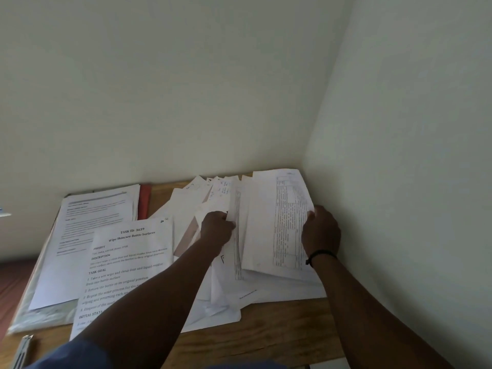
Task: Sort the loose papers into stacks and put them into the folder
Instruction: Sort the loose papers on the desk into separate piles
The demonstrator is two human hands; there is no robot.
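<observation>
Both grips, left hand (217, 226) and right hand (320, 230), pinch loose papers (269, 230); folder (145, 201) holds a stack.

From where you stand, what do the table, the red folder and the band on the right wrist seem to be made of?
The table looks like light wood or wood veneer, matt, with visible grain streaks. The red folder could be card or plastic; only a flat, dull red strip shows beside the papers, too little to tell. The wrist band is thin, black and matt, perhaps cord or rubber.
</observation>
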